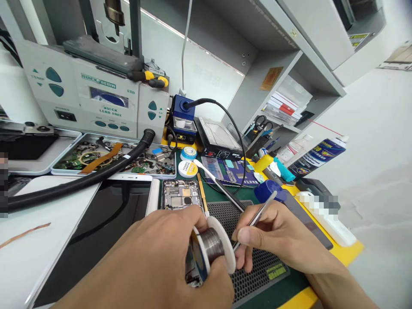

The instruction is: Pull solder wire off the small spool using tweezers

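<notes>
The left hand (161, 262) was wrapped around a small spool of solder wire (212, 246). The spool had round white plastic ends, and thin shiny grey wire was wound tight around its middle. It was held low in the middle of the view, just above a black rubber mat (254, 274) full of tiny square holes.

The right hand (277, 236) pinched thin metal tweezers (257, 216) between thumb and fingers. The pointed tips reached the spool's white rim.

Behind the hands, an opened phone (180, 194) lay flat on the surface (349, 253), and its small metal parts showed. A smooth black screen panel (106, 214) lay to its left.

A shallow grey tray (54, 171) held many little scraps: green circuit boards, screws and an orange flat strip. A thick, bumpy black hose (96, 174) ran over it. Two small round tins (188, 161) sat beside the tray. A big pale grey machine (80, 94) with blue-green buttons stood behind them.
</notes>
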`<state>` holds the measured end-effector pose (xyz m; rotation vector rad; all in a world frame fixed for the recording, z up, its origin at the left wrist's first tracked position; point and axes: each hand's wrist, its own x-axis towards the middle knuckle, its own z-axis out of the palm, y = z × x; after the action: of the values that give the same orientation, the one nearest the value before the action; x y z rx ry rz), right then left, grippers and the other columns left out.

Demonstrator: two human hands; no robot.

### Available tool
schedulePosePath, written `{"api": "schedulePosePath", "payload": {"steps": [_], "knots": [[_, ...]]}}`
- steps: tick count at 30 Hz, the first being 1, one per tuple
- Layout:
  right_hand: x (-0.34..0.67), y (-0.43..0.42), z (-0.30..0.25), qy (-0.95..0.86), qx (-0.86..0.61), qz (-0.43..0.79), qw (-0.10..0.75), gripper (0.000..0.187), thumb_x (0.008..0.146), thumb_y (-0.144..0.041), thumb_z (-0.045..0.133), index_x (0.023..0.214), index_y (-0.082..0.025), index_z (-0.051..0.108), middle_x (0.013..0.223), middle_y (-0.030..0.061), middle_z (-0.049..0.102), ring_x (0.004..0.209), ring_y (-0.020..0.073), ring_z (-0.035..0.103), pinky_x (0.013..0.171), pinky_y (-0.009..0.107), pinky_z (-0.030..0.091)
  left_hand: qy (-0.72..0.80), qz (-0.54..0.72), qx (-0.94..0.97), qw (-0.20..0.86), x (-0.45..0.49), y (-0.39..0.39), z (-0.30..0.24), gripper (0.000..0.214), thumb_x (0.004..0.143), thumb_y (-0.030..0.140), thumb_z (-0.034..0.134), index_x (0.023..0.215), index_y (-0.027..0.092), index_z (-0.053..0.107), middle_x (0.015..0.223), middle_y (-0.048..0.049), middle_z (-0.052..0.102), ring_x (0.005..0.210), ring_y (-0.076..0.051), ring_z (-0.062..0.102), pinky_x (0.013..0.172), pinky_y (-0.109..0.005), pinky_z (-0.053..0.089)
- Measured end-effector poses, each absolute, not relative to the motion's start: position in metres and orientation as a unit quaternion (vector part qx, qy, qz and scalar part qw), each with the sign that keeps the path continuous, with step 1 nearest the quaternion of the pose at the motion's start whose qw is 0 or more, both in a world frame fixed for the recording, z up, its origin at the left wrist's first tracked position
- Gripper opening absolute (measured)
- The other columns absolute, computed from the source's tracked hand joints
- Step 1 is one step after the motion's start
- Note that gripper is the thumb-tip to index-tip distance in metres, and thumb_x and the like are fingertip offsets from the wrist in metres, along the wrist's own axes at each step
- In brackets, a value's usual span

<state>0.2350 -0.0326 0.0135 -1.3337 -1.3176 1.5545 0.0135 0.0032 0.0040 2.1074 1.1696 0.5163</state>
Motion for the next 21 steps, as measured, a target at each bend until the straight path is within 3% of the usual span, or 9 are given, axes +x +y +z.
{"api": "schedulePosePath", "payload": {"steps": [8,14,21], "knots": [[0.2383,-0.0358,0.0122,-0.511,-0.515,0.596,0.344,0.025,0.089,-0.031,0.078,0.083,-0.008,0.075,0.072,0.0118,0.079,0.059,0.0167,0.076,0.055,0.023,0.063,0.455,0.193,0.796,0.348,0.0134,0.0023,0.0024,0.003,0.074,0.030,0.055,0.077,0.029,0.057,0.076,0.0042,0.072,0.081,-0.023,0.071,0.043,-0.026,0.039],[0.2394,-0.0337,0.0125,-0.510,-0.512,0.599,0.346,0.022,0.090,-0.029,0.077,0.084,-0.008,0.075,0.072,0.0125,0.080,0.060,0.0171,0.076,0.055,0.023,0.063,0.452,0.216,0.807,0.313,0.0146,0.0014,0.0037,0.003,0.073,0.025,0.058,0.072,0.028,0.057,0.070,0.0044,0.071,0.074,-0.020,0.070,0.040,-0.025,0.031],[0.2373,-0.0344,0.0136,-0.510,-0.515,0.595,0.347,0.024,0.090,-0.029,0.078,0.079,-0.008,0.074,0.071,0.0119,0.079,0.057,0.0162,0.075,0.055,0.022,0.063,0.443,0.211,0.811,0.318,0.0139,0.0027,0.0046,0.004,0.073,0.025,0.057,0.074,0.028,0.058,0.072,0.0046,0.072,0.076,-0.020,0.070,0.038,-0.023,0.035]]}}
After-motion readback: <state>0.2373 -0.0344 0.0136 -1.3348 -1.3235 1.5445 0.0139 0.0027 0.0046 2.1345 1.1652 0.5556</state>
